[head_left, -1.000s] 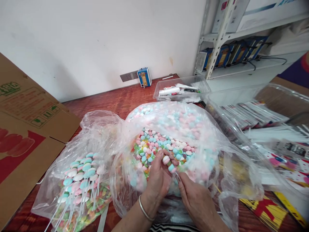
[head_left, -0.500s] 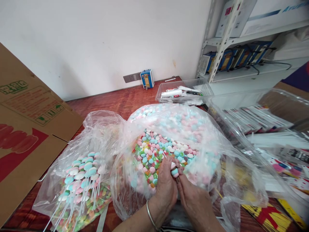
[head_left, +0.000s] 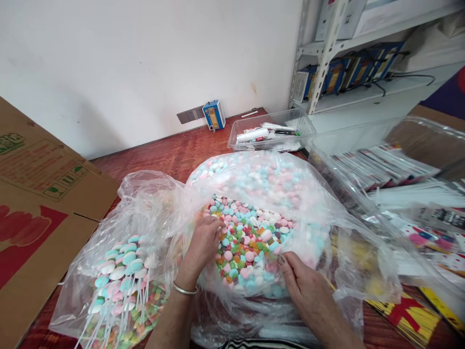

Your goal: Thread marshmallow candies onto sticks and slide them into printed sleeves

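A large clear plastic bag (head_left: pixel 312 194) bulges with pink, blue and white marshmallows. Through its opening, small green, red and orange gummy candies (head_left: pixel 250 237) show mixed among them. My left hand (head_left: pixel 205 237) is at the opening's left edge, fingers curled over the plastic film. At the right edge, my right hand (head_left: pixel 307 283) pinches the film between thumb and fingers. A smaller clear bag to the left carries striped marshmallow lollipops (head_left: pixel 125 266) on white sticks, with gummy candies below them.
A cardboard box (head_left: pixel 54 208) stands at the left. Behind the large bag is a clear tray (head_left: pixel 232 138) of pens and packets. Another clear bin (head_left: pixel 363 223) at the right holds stacked cards. A blue device (head_left: pixel 214 115) sits near the wall, and a metal shelf (head_left: pixel 323 63) rises at the right.
My hands were together over the bag, holding marshmallows. They have parted to either side of the opening, and the marshmallows are out of them. The view has shifted slightly.
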`<state>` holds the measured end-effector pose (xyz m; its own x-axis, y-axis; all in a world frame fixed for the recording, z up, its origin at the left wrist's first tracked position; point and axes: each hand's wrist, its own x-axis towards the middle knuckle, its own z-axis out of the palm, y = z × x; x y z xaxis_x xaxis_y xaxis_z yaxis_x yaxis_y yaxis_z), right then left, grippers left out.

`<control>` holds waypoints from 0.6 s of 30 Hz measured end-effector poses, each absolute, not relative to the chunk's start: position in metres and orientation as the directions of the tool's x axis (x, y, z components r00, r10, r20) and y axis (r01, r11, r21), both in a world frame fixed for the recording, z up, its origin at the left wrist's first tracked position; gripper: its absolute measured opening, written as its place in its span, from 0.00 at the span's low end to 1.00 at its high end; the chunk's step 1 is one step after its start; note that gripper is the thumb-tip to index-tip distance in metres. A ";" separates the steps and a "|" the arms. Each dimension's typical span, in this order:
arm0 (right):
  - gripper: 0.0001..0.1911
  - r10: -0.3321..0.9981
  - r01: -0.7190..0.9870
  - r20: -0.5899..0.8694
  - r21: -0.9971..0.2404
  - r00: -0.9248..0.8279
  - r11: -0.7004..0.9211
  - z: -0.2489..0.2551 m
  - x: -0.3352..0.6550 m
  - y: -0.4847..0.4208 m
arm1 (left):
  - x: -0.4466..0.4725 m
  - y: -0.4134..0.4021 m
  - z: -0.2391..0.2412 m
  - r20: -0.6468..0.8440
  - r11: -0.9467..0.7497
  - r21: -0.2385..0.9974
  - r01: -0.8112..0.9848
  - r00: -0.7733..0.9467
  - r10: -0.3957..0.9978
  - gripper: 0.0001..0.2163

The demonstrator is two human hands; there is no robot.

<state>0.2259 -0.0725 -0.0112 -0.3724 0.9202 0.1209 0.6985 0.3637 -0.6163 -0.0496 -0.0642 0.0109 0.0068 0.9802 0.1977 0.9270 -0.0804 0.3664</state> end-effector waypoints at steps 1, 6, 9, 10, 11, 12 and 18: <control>0.18 0.918 0.695 0.114 -0.620 -0.379 0.364 -0.011 0.225 -0.072 | -0.050 -0.066 0.008 0.188 -0.085 0.350 0.933 0.019 0.982 0.11; 0.19 0.910 0.678 0.086 -0.639 -0.406 0.363 -0.010 0.223 -0.072 | -0.044 -0.068 0.001 0.234 -0.061 0.411 0.909 -0.041 0.971 0.08; 0.19 0.912 0.693 0.088 -0.621 -0.401 0.364 -0.011 0.226 -0.072 | -0.049 -0.069 0.005 0.255 0.005 0.545 0.839 -0.172 0.951 0.08; 0.18 0.913 0.700 0.083 -0.616 -0.400 0.362 -0.011 0.227 -0.072 | -0.051 -0.069 0.007 0.246 0.050 0.595 0.802 -0.241 0.939 0.09; 0.18 0.913 0.704 0.076 -0.612 -0.400 0.360 -0.012 0.228 -0.072 | -0.053 -0.069 0.009 0.226 0.097 0.643 0.760 -0.309 0.924 0.09; 0.18 0.913 0.708 0.071 -0.609 -0.401 0.358 -0.013 0.228 -0.072 | -0.056 -0.069 0.010 0.198 0.139 0.685 0.716 -0.367 0.909 0.09; 0.18 0.910 0.707 0.054 -0.611 -0.411 0.355 -0.015 0.226 -0.073 | -0.055 -0.061 0.010 0.071 0.203 0.721 0.662 -0.362 0.929 0.08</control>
<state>0.2259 -0.0726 -0.0153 -0.4107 0.9102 0.0540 0.7073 0.3554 -0.6111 -0.0551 -0.0615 0.0105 -0.3620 0.9295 0.0710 0.6622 0.2028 0.7213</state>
